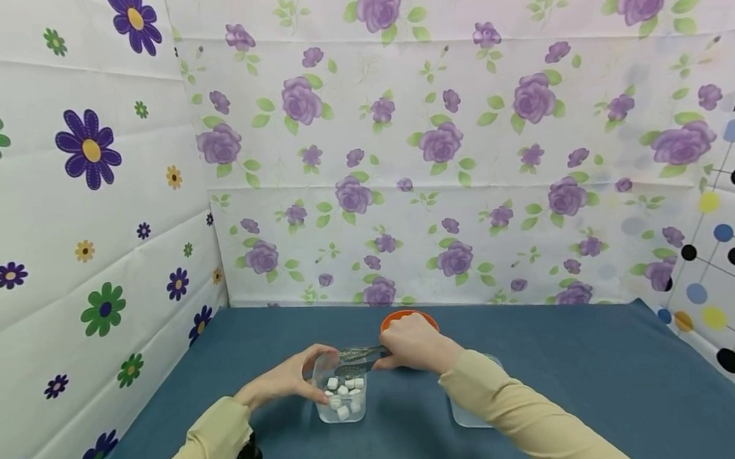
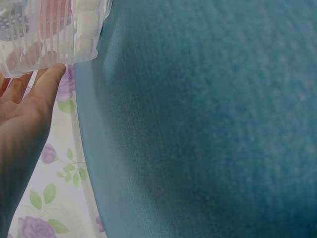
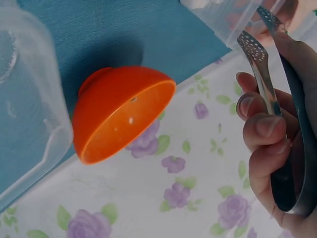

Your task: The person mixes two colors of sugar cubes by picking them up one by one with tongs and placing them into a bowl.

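Observation:
My left hand [image 1: 286, 379] holds a small clear plastic container [image 1: 362, 414] from its left side, thumb at the near wall and fingers at the far one. Several small white cubes [image 1: 343, 413] lie inside it. Seen from the left wrist, the fingers reach along the ribbed container wall [image 2: 59, 57]. My right hand [image 1: 417, 344] grips metal tongs [image 1: 354, 354] whose tips point left over the container. In the right wrist view the perforated tips of the tongs [image 3: 254, 48] stand apart, with fingers wrapped round the arms.
An orange bowl [image 3: 121, 111] stands just behind my right hand, partly hidden by it in the head view. Under my right forearm lies a clear plastic container or lid [image 1: 470, 415]. A blue cloth covers the table [image 1: 280, 452], and flowered sheets [image 1: 356, 244] hang around it.

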Motion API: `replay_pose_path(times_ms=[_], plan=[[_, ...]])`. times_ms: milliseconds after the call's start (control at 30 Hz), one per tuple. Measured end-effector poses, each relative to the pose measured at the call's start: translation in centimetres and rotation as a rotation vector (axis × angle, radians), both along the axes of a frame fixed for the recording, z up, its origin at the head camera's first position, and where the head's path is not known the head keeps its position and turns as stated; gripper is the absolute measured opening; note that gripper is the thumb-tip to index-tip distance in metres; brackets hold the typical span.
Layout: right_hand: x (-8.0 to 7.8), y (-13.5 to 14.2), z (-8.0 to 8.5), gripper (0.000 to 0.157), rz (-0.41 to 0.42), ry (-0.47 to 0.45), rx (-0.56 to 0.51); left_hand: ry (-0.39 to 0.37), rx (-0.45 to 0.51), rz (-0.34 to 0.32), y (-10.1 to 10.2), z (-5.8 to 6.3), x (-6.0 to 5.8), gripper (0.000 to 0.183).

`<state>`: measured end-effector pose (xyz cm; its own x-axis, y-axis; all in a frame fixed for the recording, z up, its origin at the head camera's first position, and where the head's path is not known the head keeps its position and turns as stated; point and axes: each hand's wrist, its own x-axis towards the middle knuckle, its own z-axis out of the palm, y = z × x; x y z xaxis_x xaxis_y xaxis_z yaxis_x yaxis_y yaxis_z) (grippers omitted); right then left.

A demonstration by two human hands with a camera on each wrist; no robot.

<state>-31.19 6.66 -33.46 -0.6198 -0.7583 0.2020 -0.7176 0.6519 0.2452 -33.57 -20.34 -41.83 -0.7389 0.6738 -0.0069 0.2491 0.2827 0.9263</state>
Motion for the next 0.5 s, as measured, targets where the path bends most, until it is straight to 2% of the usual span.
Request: replay_pose_path(times_ms=[133, 300, 400, 500], plan=[[-0.1, -1.3, -0.3, 0.039, -0.005, 0.079, 0.069, 0.003, -0.015, -0.006, 0.0, 0.1, -0.1, 0.069], [-0.1, -3.0, -1.0, 0.040, -0.007, 0.240, 0.182, 0.017, -0.024, -0.003, -0.1, 0.3, 0.0, 0.069], [0.0, -3.7, -1.3, 0.039, -0.026, 0.292, 0.231, 0.008, -0.017, -0.009, -0.1, 0.2, -0.1, 0.068], [0.1, -4.3, -1.5, 0.038, -0.043, 0.306, 0.251, 0.000, -0.010, -0.017, 0.0, 0.2, -0.1, 0.068]])
